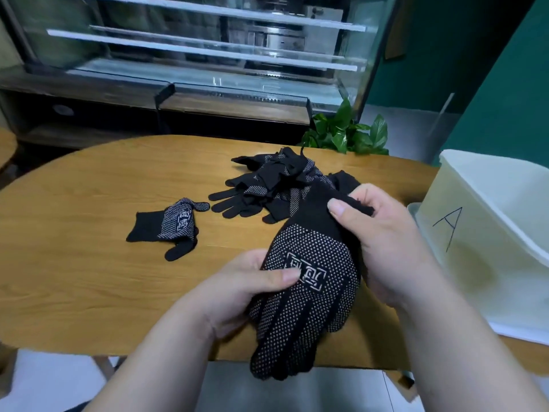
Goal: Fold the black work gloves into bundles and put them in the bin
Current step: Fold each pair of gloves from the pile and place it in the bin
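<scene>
A black work glove (300, 295) with white grip dots and a printed logo hangs between both hands above the table's near edge, fingers pointing down toward me. My left hand (237, 289) grips its palm section, thumb pressed on the logo. My right hand (383, 242) pinches the plain black cuff at the top. A pile of black gloves (267, 185) lies on the table behind. One glove lies by itself (175, 224) to the left, partly folded. The translucent white bin (487, 233), marked "A", stands at the right.
The oval wooden table (89, 263) carries everything; its near edge runs just below my hands. A green potted plant (344, 132) sits behind the table's far edge. A glass display case (193, 55) fills the background. A teal wall (505, 84) is at the right.
</scene>
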Demonstrator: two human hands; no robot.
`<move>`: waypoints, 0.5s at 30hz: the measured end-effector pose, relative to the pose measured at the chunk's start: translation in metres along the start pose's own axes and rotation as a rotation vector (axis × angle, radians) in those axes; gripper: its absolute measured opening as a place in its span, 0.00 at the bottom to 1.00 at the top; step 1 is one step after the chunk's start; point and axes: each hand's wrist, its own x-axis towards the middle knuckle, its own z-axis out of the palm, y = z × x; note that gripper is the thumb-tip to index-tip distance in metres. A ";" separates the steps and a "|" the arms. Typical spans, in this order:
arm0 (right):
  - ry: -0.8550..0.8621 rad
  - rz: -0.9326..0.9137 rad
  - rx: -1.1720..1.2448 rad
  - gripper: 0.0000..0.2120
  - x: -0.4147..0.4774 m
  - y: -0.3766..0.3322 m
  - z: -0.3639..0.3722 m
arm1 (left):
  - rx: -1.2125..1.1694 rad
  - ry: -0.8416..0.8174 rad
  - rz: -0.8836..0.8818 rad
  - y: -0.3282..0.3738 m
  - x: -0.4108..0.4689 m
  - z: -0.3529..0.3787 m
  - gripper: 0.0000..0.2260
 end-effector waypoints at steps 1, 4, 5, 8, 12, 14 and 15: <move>0.034 0.015 0.031 0.09 0.003 0.004 -0.001 | 0.019 0.033 -0.016 0.000 0.002 -0.001 0.09; 0.108 0.037 0.097 0.05 0.009 0.018 -0.002 | -0.016 0.096 -0.035 -0.001 0.006 -0.005 0.07; 0.126 0.042 0.113 0.04 0.011 0.022 -0.002 | -0.023 0.096 -0.043 0.000 0.007 -0.007 0.08; 0.164 0.107 0.175 0.05 0.014 0.029 -0.001 | -0.035 0.044 -0.063 0.000 0.009 -0.008 0.11; 0.159 0.141 0.146 0.09 0.012 0.034 0.005 | 0.009 0.084 -0.074 -0.006 0.016 0.002 0.12; 0.221 0.114 0.067 0.09 0.010 0.039 0.011 | 0.041 0.101 -0.078 -0.011 0.021 0.006 0.13; 0.261 0.086 0.002 0.09 0.011 0.042 0.014 | 0.052 0.097 -0.081 -0.013 0.023 0.007 0.14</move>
